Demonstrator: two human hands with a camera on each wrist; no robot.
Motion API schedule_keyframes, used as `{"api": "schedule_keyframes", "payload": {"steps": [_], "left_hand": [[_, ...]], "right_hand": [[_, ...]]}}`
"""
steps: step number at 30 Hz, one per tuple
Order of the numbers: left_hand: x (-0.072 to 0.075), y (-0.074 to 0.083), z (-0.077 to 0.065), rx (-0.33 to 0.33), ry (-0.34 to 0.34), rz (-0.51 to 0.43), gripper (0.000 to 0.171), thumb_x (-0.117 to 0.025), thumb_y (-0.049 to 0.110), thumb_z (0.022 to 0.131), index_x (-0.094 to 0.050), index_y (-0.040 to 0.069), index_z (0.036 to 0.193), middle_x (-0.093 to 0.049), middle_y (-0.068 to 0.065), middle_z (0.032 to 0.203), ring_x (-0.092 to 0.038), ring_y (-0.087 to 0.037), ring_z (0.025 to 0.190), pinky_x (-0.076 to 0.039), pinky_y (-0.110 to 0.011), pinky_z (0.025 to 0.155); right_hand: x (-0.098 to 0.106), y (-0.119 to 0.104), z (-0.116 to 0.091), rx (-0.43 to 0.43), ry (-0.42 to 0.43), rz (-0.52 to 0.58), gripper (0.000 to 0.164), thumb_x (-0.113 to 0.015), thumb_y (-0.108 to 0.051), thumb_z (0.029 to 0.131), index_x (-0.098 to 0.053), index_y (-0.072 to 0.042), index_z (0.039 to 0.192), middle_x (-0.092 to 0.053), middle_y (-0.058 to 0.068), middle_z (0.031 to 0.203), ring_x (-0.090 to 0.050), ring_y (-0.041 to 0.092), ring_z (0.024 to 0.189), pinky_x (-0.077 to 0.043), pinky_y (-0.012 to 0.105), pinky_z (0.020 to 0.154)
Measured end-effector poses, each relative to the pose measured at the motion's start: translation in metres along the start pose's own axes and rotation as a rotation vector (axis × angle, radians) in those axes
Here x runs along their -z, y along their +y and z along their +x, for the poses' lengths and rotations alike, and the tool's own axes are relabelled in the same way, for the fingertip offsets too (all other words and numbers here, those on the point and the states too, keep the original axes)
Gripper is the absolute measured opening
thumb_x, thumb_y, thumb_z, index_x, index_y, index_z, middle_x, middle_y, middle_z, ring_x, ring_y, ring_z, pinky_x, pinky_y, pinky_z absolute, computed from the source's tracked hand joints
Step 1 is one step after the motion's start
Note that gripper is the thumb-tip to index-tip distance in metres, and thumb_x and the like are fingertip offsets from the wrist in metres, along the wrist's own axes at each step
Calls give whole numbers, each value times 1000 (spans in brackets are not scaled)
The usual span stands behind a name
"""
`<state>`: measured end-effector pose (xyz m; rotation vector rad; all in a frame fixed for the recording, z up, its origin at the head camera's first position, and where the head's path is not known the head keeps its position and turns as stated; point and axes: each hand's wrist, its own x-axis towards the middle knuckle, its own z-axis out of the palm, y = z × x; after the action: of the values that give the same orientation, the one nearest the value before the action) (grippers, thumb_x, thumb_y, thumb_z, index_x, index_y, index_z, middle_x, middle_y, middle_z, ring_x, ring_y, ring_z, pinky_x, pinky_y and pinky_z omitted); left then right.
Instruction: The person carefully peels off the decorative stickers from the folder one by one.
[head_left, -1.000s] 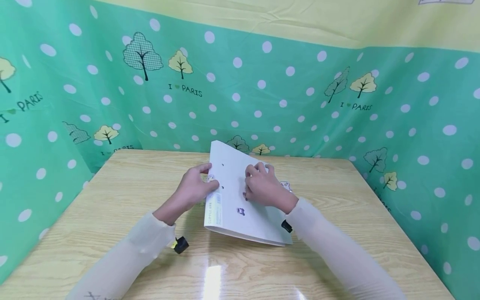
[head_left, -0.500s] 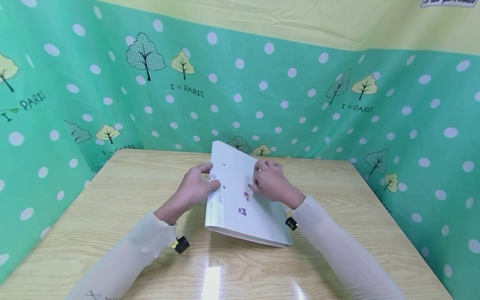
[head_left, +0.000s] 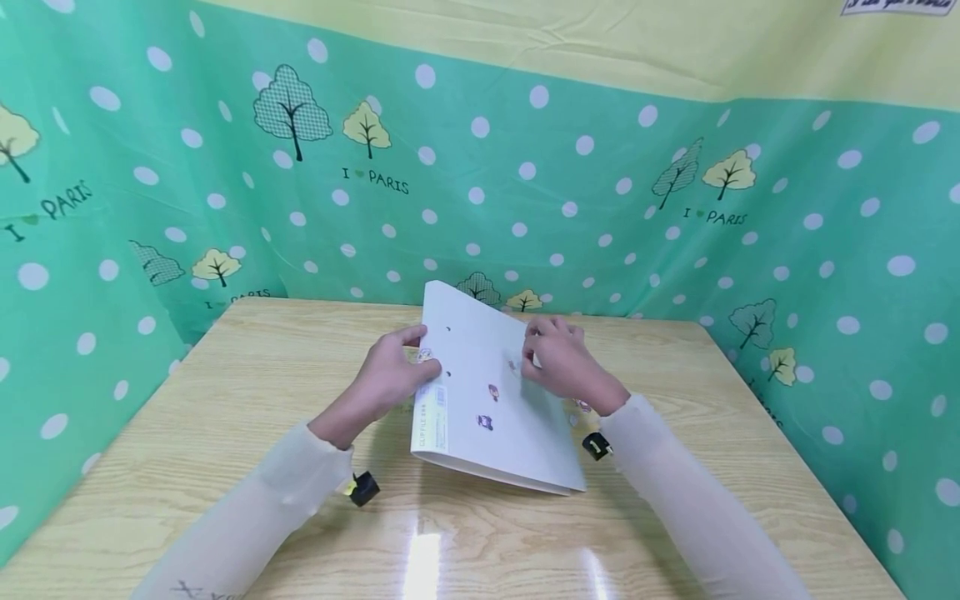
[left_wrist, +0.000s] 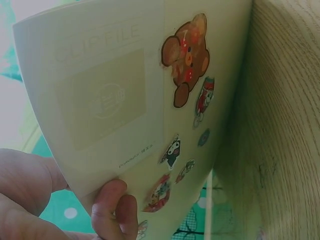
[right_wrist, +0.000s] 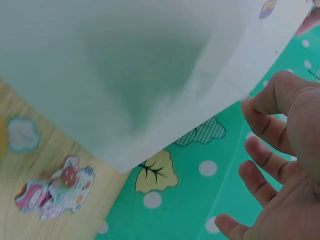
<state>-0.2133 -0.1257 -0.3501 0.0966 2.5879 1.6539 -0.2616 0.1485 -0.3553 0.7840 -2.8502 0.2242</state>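
Observation:
A white clip file folder (head_left: 468, 350) stands tilted above the table. My left hand (head_left: 390, 375) grips its spine, thumb on the front and fingers behind. In the left wrist view, a bear sticker (left_wrist: 187, 60) and several smaller stickers show on the other cover. Two small stickers, one purple (head_left: 485, 422) and one reddish (head_left: 492, 392), sit on the front cover. My right hand (head_left: 562, 358) is at the cover's far right part. Its thumb and index finger pinch what looks like a small, partly clear sticker (head_left: 512, 365); the other fingers are loosely bent.
On the table (head_left: 262, 375), right of the folder and partly behind my right wrist, lie cartoon stickers (right_wrist: 57, 192) and a cloud-shaped one (right_wrist: 22, 134). A green dotted curtain (head_left: 525, 192) hangs behind the table and along both sides.
My right hand has moved right across the cover, away from the spine, and the small sticker at its fingertips has shifted with it. My left hand keeps its hold on the folder.

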Motion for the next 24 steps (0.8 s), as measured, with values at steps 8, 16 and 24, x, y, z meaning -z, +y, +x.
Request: {"api": "schedule_keyframes", "payload": {"steps": [8, 16, 24], "left_hand": [[0, 1, -1, 4, 0, -8, 75, -67, 6, 92, -32, 2, 159, -45, -16, 149, -70, -20, 83, -59, -31, 63], [0, 2, -2, 5, 5, -9, 75, -67, 6, 92, -33, 1, 158, -45, -17, 149, -70, -20, 84, -59, -30, 66], [0, 4, -4, 1, 4, -7, 74, -67, 6, 92, -34, 2, 158, -45, -16, 149, -70, -20, 85, -59, -29, 64]], "right_hand": [[4, 30, -12, -52, 3, -36, 17, -66, -16, 92, -71, -19, 76, -56, 12, 130, -43, 38, 123, -34, 70, 99], [-2, 68, -20, -105, -50, -249, 14, -70, -20, 94, -74, -7, 89, -56, 15, 127, -40, 42, 120, -23, 82, 104], [-15, 79, -25, -84, -122, -451, 12, -70, -15, 94, -74, -6, 87, -55, 13, 109, -43, 41, 112, -26, 82, 102]]}}
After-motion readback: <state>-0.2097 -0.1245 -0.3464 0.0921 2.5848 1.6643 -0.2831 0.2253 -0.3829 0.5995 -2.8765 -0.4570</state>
